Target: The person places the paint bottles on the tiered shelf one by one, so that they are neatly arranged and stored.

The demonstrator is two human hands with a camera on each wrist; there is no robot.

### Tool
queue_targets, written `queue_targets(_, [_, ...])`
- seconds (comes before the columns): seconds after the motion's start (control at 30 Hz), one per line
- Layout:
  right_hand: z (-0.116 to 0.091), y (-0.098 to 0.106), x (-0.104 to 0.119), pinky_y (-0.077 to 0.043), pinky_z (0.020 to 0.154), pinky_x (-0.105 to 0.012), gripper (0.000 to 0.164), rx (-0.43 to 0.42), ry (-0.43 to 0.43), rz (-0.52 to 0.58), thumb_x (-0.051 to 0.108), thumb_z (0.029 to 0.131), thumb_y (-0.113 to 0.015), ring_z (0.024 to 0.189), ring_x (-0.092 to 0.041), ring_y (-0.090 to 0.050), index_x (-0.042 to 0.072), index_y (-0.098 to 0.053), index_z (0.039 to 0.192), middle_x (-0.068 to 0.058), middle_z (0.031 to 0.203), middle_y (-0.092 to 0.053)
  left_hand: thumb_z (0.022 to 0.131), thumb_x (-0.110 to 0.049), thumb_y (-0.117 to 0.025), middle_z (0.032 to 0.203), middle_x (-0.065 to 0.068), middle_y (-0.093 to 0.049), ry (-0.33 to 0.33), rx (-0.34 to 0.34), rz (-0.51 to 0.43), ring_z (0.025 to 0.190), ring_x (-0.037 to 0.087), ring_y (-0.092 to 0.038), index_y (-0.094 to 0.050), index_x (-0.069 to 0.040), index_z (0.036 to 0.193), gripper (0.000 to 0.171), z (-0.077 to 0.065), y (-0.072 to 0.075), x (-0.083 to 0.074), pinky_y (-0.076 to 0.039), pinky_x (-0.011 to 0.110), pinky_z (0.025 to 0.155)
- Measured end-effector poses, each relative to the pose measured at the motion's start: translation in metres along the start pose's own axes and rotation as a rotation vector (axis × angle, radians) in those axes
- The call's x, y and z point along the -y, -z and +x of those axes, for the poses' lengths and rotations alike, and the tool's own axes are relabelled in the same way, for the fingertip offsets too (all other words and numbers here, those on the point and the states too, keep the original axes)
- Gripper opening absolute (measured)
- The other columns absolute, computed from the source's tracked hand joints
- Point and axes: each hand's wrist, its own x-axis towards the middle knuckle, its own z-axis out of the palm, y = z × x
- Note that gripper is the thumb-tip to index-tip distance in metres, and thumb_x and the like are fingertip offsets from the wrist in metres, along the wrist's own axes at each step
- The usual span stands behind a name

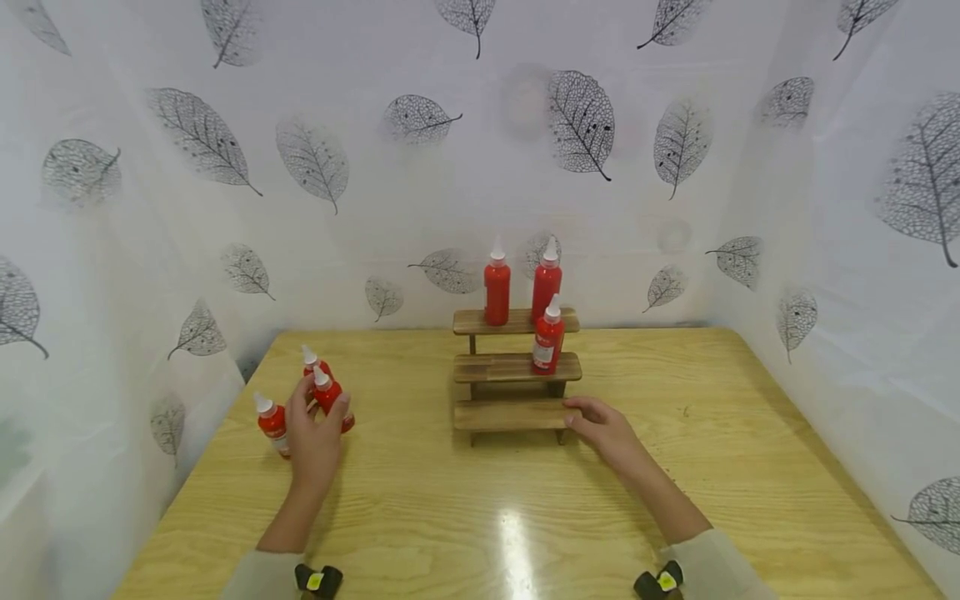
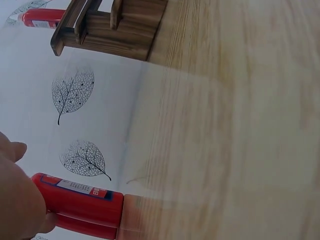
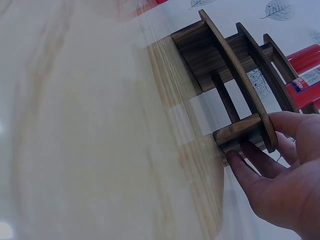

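Observation:
A three-step wooden shelf stands mid-table. Two red bottles with white nozzles stand on its top step and one on the middle step. My left hand grips a red bottle standing on the table at the left; in the left wrist view that bottle sticks out of the left hand. Two more red bottles stand close by. My right hand holds the right end of the bottom step, with the thumb on top and the fingers against the support.
The wooden table is enclosed on three sides by white leaf-print sheets. Its front edge is near my sleeves. The table's right half shows bare wood.

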Motion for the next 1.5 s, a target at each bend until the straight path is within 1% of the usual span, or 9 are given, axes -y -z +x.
queue_targets(0.27, [0.000, 0.000, -0.001, -0.035, 0.117, -0.054, 0.045, -0.006, 0.000, -0.008, 0.029, 0.098, -0.066, 0.142, -0.035, -0.043, 0.009, -0.058, 0.138, -0.014, 0.149, -0.051, 0.098, -0.010, -0.064, 0.149, 0.017, -0.047, -0.023, -0.016, -0.028, 0.137, 0.028, -0.045, -0.041, -0.001, 0.147, 0.054, 0.005, -0.004, 0.006, -0.037, 0.052, 0.117])
queue_targets(0.33, [0.000, -0.001, -0.001, -0.036, 0.117, -0.054, 0.045, -0.012, 0.001, -0.011, 0.029, 0.098, -0.066, 0.141, -0.035, -0.043, 0.009, -0.059, 0.137, -0.014, 0.149, -0.052, 0.098, -0.009, -0.063, 0.149, 0.017, -0.048, -0.013, -0.012, -0.017, 0.135, 0.028, -0.047, -0.042, -0.002, 0.146, 0.053, 0.007, -0.005, 0.007, -0.039, 0.050, 0.115])
queue_targets(0.47, [0.000, 0.000, 0.000, -0.037, 0.117, -0.053, 0.046, -0.014, 0.001, -0.017, 0.029, 0.098, -0.066, 0.141, -0.035, -0.044, 0.009, -0.058, 0.138, -0.015, 0.149, -0.052, 0.098, -0.009, -0.063, 0.146, 0.013, -0.051, 0.020, 0.000, 0.004, 0.129, 0.027, -0.052, -0.043, -0.008, 0.146, 0.051, 0.009, -0.008, 0.008, -0.047, 0.038, 0.108])
queue_targets(0.57, [-0.001, 0.000, 0.001, -0.036, 0.117, -0.053, 0.046, -0.010, 0.002, -0.017, 0.029, 0.099, -0.065, 0.141, -0.035, -0.043, 0.008, -0.057, 0.139, -0.016, 0.150, -0.051, 0.098, -0.009, -0.063, 0.144, 0.011, -0.053, 0.016, 0.008, 0.010, 0.127, 0.026, -0.052, -0.045, -0.009, 0.145, 0.050, 0.010, -0.009, 0.009, -0.046, 0.033, 0.104])
queue_targets(0.83, [-0.002, -0.001, 0.002, -0.037, 0.117, -0.052, 0.046, -0.017, 0.005, -0.017, 0.029, 0.099, -0.065, 0.140, -0.035, -0.045, 0.008, -0.057, 0.140, -0.016, 0.150, -0.051, 0.096, -0.009, -0.067, 0.138, 0.012, -0.057, 0.005, -0.003, 0.024, 0.127, 0.027, -0.053, -0.050, -0.009, 0.141, 0.048, 0.015, -0.013, 0.011, -0.043, 0.050, 0.111])
queue_targets(0.97, [0.000, -0.001, 0.001, -0.038, 0.116, -0.052, 0.046, -0.023, 0.003, -0.023, 0.029, 0.098, -0.066, 0.140, -0.035, -0.046, 0.008, -0.058, 0.139, -0.015, 0.149, -0.052, 0.096, -0.010, -0.068, 0.136, 0.011, -0.058, 0.016, -0.004, 0.039, 0.123, 0.024, -0.054, -0.051, -0.009, 0.141, 0.048, 0.016, -0.013, 0.010, -0.046, 0.033, 0.106])
queue_targets(1.07, [0.000, 0.000, 0.000, -0.037, 0.117, -0.053, 0.047, -0.016, 0.009, -0.034, 0.029, 0.099, -0.065, 0.142, -0.036, -0.044, 0.008, -0.057, 0.139, -0.016, 0.150, -0.051, 0.095, -0.015, -0.071, 0.136, 0.010, -0.057, 0.050, 0.020, 0.040, 0.123, 0.021, -0.053, -0.050, -0.012, 0.142, 0.052, 0.014, -0.014, 0.005, -0.043, 0.018, 0.098])
queue_targets(1.23, [0.000, 0.000, -0.001, -0.035, 0.117, -0.054, 0.046, -0.013, 0.006, -0.029, 0.030, 0.098, -0.066, 0.142, -0.036, -0.042, 0.010, -0.058, 0.138, -0.014, 0.150, -0.052, 0.093, -0.026, -0.074, 0.141, 0.008, -0.055, 0.096, 0.111, -0.009, 0.125, 0.022, -0.051, -0.048, -0.016, 0.145, 0.059, 0.008, -0.018, -0.009, -0.043, 0.010, 0.093])
queue_targets(1.5, [0.001, 0.000, -0.002, -0.035, 0.118, -0.053, 0.046, -0.013, 0.000, -0.030, 0.031, 0.098, -0.066, 0.143, -0.035, -0.042, 0.011, -0.058, 0.138, -0.014, 0.151, -0.051, 0.090, -0.019, -0.077, 0.137, 0.007, -0.057, 0.017, 0.197, -0.106, 0.116, 0.019, -0.052, -0.052, -0.015, 0.142, 0.058, -0.002, -0.032, -0.035, -0.046, 0.005, 0.089])
